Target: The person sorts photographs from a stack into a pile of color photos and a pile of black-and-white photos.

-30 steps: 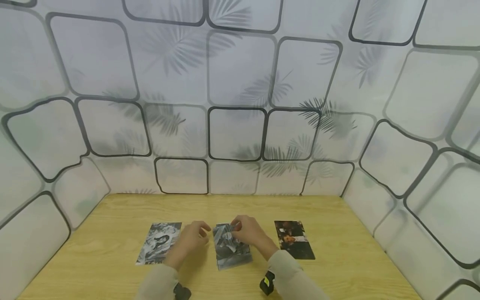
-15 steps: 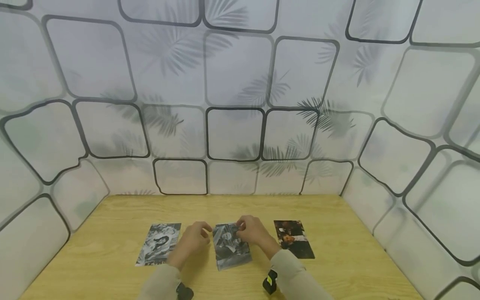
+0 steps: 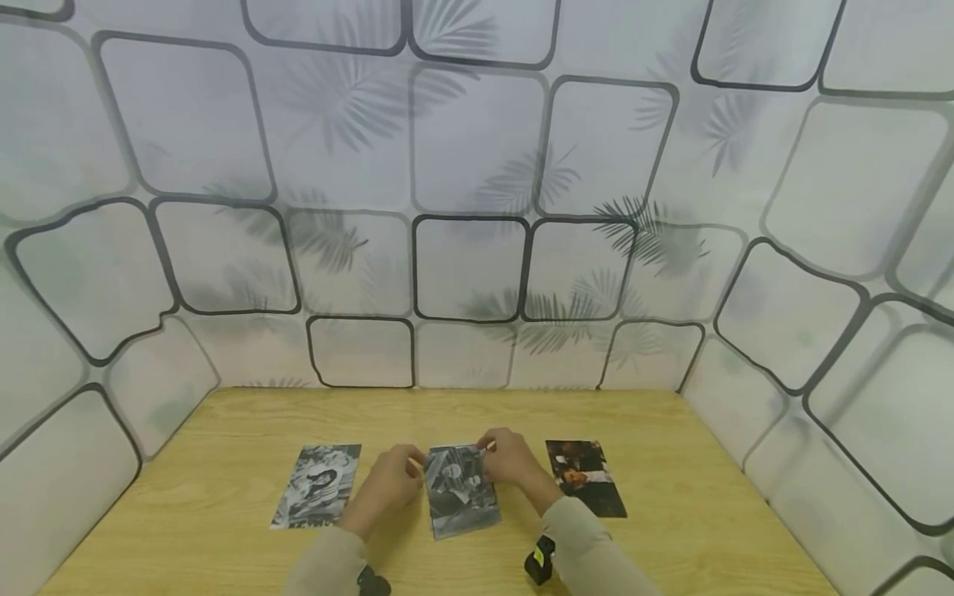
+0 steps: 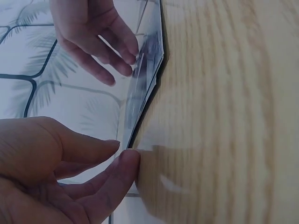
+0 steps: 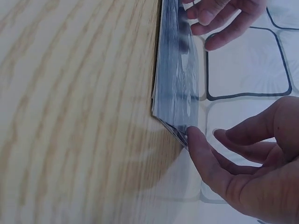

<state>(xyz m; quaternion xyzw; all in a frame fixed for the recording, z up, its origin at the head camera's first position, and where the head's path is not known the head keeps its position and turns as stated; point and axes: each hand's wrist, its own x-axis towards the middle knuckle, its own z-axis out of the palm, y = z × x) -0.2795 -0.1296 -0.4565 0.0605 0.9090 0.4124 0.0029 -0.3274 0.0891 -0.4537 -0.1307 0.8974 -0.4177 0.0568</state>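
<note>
A small stack of black-and-white photos [image 3: 460, 494] lies at the middle of the table, slightly turned. My left hand [image 3: 395, 478] is at its far left corner. In the left wrist view, that hand's fingertips [image 4: 128, 157] close on the corner with a narrow gap between them. My right hand [image 3: 510, 457] is at the far right corner. One of its fingertips [image 5: 192, 133] touches the stack's edge, while another stands apart from it. The layered edges of the stack [image 5: 161, 120] show unevenly in the right wrist view.
Another black-and-white photo [image 3: 319, 486] lies to the left on the wooden table [image 3: 224, 447]. A darker colour photo [image 3: 585, 478] lies to the right, behind my right wrist. A patterned cloth [image 3: 477, 265] stands round the back and sides.
My right hand has slid right, off the photo's face to its far right corner, uncovering more of the picture. My left hand has moved slightly right, up to the left corner.
</note>
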